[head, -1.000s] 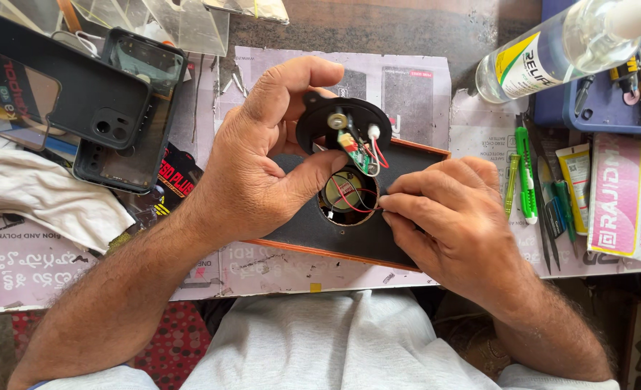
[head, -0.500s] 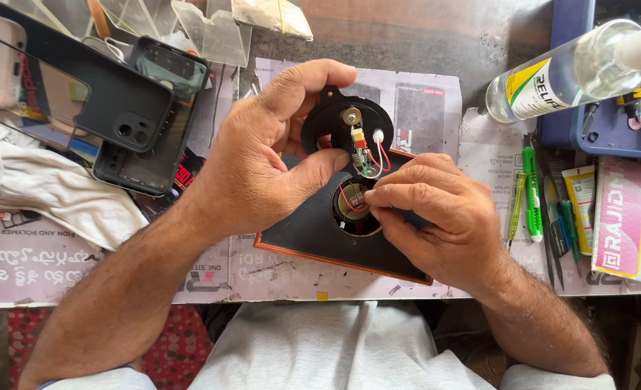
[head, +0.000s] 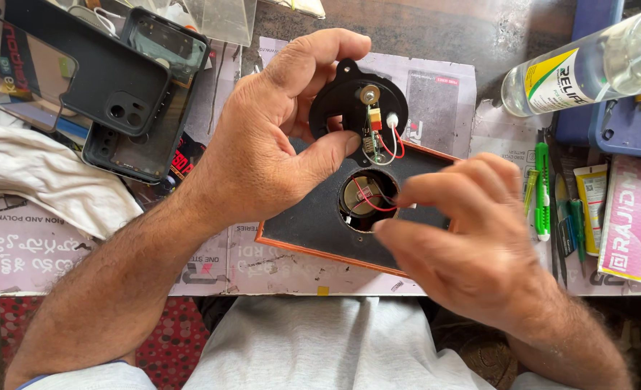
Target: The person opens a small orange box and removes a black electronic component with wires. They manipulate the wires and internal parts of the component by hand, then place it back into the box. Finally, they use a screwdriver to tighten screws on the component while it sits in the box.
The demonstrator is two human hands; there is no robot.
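- A white cloth [head: 39, 180] is left crumpled at the left edge of the table [head: 436, 29], and dark phone cases [head: 118, 94] are stacked toward the far left corner, apart from the work in hand.
- The left hand [head: 262, 144] is closed on a round black plate [head: 356, 108]: the thumb is pressed against its lower rim and the index finger is curled over its top tab, so that the side carrying small components is tilted up into view.
- The plate is held just above a dark flat panel with an orange edge [head: 313, 224], which lies near the front edge of the table; short red and white wires [head: 389, 144] are run from the plate down into the round opening [head: 367, 198] of the panel, which appears to be why the plate is kept so close.
- The left forearm is brought in from the lower left, wrist bent inward.
- The right hand [head: 472, 238] is held over the right part of the panel, the fingers loosely curled and the tips of thumb and forefinger drawn near each other beside the opening; whether a wire is pinched cannot be told.
- A green pen [head: 542, 188] and a clear bottle [head: 587, 65] are laid by the right edge.
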